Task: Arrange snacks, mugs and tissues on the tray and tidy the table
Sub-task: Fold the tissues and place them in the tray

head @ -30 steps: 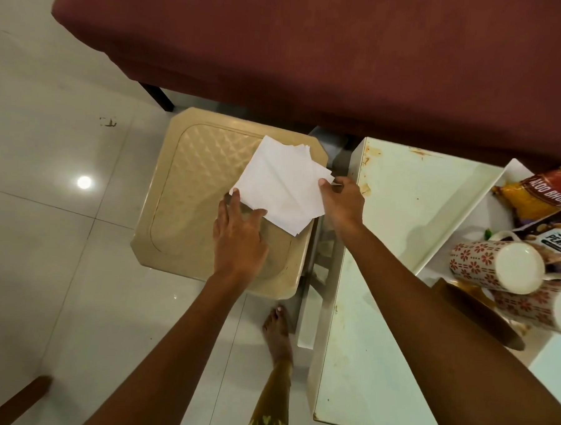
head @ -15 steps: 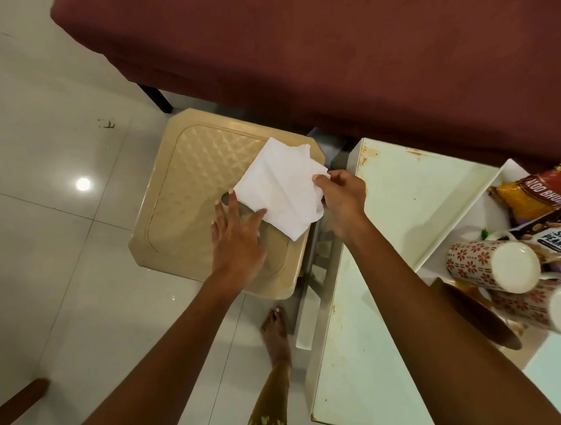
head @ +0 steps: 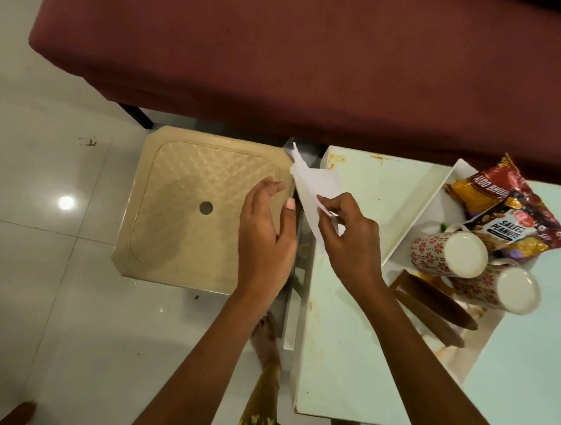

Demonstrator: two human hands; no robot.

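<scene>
My right hand point(head: 349, 235) pinches a stack of white tissues point(head: 309, 188) and holds it on edge in the air between the beige stool point(head: 188, 207) and the pale green table point(head: 352, 313). My left hand point(head: 266, 234) hovers beside the tissues with straight fingers and holds nothing. A white tray point(head: 411, 225) sits on the table at the right. In it lie two floral mugs point(head: 449, 253) point(head: 499, 288) on their sides, snack packets point(head: 513, 211) and a wooden piece point(head: 437, 301).
The stool stands on the white tiled floor, left of the table, with a small round hole in its seat. A dark red cushioned seat point(head: 313, 58) runs along the back. My bare foot point(head: 264, 338) stands between stool and table.
My right hand has lifted the tissues off the stool and swung them right, toward the table. My left hand has come off the tissues and moved right, now free in the air.
</scene>
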